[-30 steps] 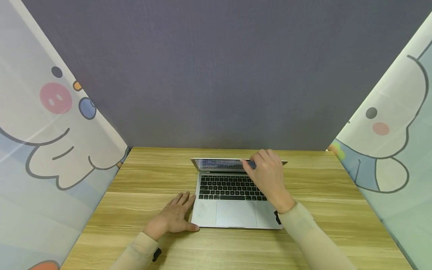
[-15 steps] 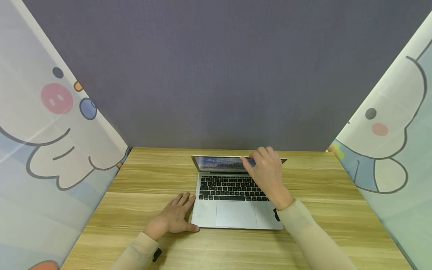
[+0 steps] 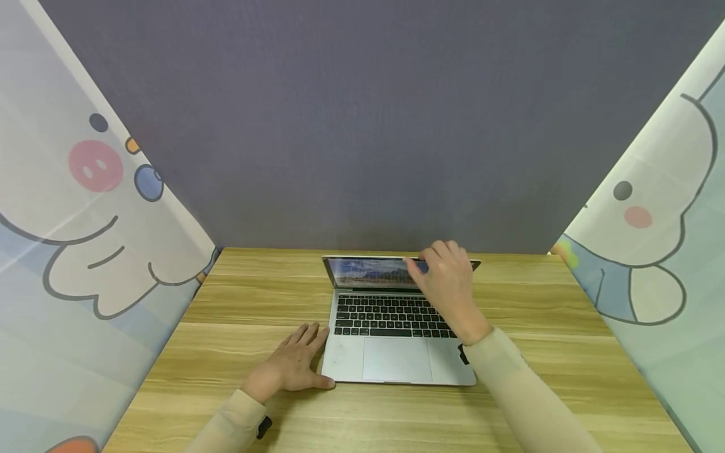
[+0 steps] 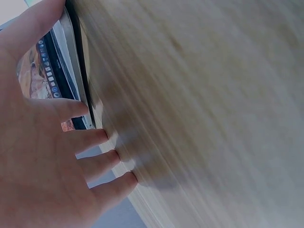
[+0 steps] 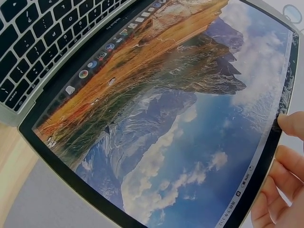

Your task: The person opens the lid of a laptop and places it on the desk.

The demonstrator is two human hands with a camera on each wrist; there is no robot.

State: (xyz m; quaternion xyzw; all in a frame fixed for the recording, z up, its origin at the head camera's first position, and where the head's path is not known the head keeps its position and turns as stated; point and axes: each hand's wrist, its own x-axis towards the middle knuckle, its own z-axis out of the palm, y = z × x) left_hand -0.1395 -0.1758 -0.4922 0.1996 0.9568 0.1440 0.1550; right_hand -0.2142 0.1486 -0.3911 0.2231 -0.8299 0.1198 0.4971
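Observation:
A silver laptop (image 3: 396, 365) with black keys lies on the wooden table, its lid raised and tilted back. The lit screen (image 5: 175, 123) shows mountains, clouds and a row of icons. My right hand (image 3: 449, 283) grips the lid's top edge right of its middle, thumb on the screen side and fingers curled behind. My left hand (image 3: 294, 365) rests at the laptop's left side, fingers spread on the table and thumb at the front left corner. In the left wrist view, the left hand's fingertips (image 4: 128, 178) meet the wood beside the laptop's edge.
The wooden table (image 3: 238, 283) ends at a dark grey panel (image 3: 362, 126) behind the laptop. Cartoon-printed cloth walls stand at the left (image 3: 56, 264) and the right (image 3: 657, 239). Black bands sit at both wrists.
The laptop's lid has swung further up and back, and more of the screen shows. My right hand has moved slightly away from me with the lid. My left hand has stayed put.

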